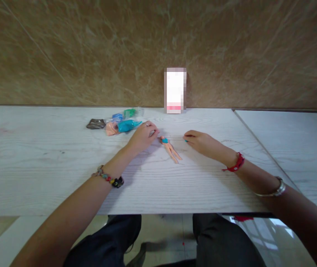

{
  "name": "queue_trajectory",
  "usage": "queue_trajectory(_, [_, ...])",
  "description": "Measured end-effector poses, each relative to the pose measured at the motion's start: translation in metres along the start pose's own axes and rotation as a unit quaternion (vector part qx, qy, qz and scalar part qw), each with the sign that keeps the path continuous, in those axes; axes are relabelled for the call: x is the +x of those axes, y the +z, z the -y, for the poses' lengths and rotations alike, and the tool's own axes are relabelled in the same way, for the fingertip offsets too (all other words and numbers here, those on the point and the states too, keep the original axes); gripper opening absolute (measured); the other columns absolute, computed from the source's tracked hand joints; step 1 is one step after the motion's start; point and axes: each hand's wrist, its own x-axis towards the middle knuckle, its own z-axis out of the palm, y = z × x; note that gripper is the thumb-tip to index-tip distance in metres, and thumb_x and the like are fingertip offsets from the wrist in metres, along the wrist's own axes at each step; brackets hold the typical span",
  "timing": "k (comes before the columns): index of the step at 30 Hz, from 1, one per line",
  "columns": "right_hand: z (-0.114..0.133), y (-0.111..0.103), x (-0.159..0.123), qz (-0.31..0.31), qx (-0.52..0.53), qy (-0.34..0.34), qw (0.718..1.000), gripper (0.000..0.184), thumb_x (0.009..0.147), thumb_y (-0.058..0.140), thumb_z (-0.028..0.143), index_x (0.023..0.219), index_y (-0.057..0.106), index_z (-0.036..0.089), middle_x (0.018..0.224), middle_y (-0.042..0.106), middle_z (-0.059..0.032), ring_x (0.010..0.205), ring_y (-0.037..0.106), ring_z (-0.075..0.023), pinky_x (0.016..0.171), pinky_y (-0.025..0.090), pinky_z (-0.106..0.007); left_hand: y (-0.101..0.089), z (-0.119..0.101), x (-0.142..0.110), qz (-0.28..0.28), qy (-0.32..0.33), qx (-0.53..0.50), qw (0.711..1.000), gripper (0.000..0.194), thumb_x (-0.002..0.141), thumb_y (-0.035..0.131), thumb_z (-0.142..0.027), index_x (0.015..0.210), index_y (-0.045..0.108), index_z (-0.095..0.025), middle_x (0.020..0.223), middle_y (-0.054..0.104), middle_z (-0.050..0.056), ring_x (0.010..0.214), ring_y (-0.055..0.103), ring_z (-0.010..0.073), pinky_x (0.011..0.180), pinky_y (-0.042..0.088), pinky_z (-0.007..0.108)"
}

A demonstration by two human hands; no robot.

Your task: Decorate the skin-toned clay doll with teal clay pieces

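A small flat figure of peach-coloured modelling clay [172, 151], with two long legs and a blue patch on its chest, lies on the table between my hands. My left hand [145, 136], a ring on one finger, rests just left of the figure's upper end. Its fingers are curled with the tips together, and what they may hold is too small to make out. To the right of the figure, my right hand [200, 142] is closed, palm down. A tiny bit of blue clay [186, 141] shows at its fingertips.
Bags of clay lie at the back left: a dark brown one [96, 124], a peach one [112, 128], a turquoise one [127, 126] and a green one [130, 112]. A blurred upright phone-like panel [174, 91] leans on the marbled wall [92, 52]. A seam crosses the white table [50, 167] at right.
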Motion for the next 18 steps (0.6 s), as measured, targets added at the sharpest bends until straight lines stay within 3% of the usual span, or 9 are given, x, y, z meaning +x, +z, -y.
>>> queue_trajectory(2, [0.003,0.001,0.0,-0.012,0.019,0.004,1.0,0.016,0.081,0.056,0.018,0.088,0.069,0.013,0.102,0.065,-0.0124,0.088,0.063,-0.0194,0.082,0.05,-0.032,0.0,0.001,0.0,-0.004,0.0,0.001,1.0,0.02,0.085,0.046,-0.021,0.076,0.063,-0.016,0.086,0.058,0.004,0.083,0.055,0.0157,0.081,0.045,0.031])
queue_trajectory(5, [0.002,0.003,0.004,-0.05,0.045,0.048,0.997,0.013,0.079,0.057,0.012,0.078,0.069,0.014,0.086,0.068,-0.0086,0.08,0.064,-0.0175,0.076,0.051,-0.031,0.0,0.002,0.0,-0.004,0.002,0.005,1.0,0.02,0.084,0.046,-0.022,0.075,0.063,-0.017,0.085,0.059,0.004,0.082,0.055,0.016,0.081,0.046,0.032])
queue_trajectory(7, [0.0,0.004,0.007,-0.067,0.058,0.057,0.994,0.016,0.078,0.056,0.007,0.081,0.069,0.014,0.083,0.068,-0.0078,0.079,0.064,-0.0175,0.075,0.052,-0.031,0.0,0.003,0.0,-0.004,0.0,0.005,1.0,0.021,0.084,0.045,-0.022,0.075,0.063,-0.016,0.085,0.059,0.005,0.081,0.056,0.0161,0.079,0.046,0.031])
queue_trajectory(11, [-0.008,0.007,0.006,-0.089,0.055,0.055,0.993,0.019,0.078,0.054,0.007,0.083,0.071,0.014,0.105,0.064,-0.0136,0.094,0.063,-0.0211,0.083,0.051,-0.035,-0.002,0.004,0.001,-0.001,-0.017,0.002,1.0,0.023,0.083,0.044,-0.022,0.077,0.064,-0.014,0.084,0.059,0.006,0.079,0.056,0.0161,0.076,0.047,0.031])
queue_trajectory(14, [-0.012,0.012,0.004,-0.108,0.037,0.091,0.989,0.018,0.077,0.055,0.009,0.082,0.072,0.013,0.119,0.056,-0.0165,0.097,0.062,-0.023,0.084,0.052,-0.038,-0.002,0.004,0.001,0.003,-0.02,-0.001,1.0,0.023,0.084,0.043,-0.022,0.076,0.064,-0.015,0.085,0.059,0.006,0.079,0.056,0.016,0.075,0.047,0.03])
queue_trajectory(18, [-0.01,0.016,0.004,-0.088,0.008,0.063,0.994,0.021,0.08,0.052,0.01,0.076,0.072,0.015,0.118,0.057,-0.0145,0.098,0.062,-0.022,0.086,0.052,-0.038,-0.001,0.004,0.001,0.004,-0.015,-0.002,1.0,0.022,0.084,0.044,-0.021,0.075,0.064,-0.015,0.085,0.059,0.005,0.08,0.056,0.0156,0.076,0.046,0.03])
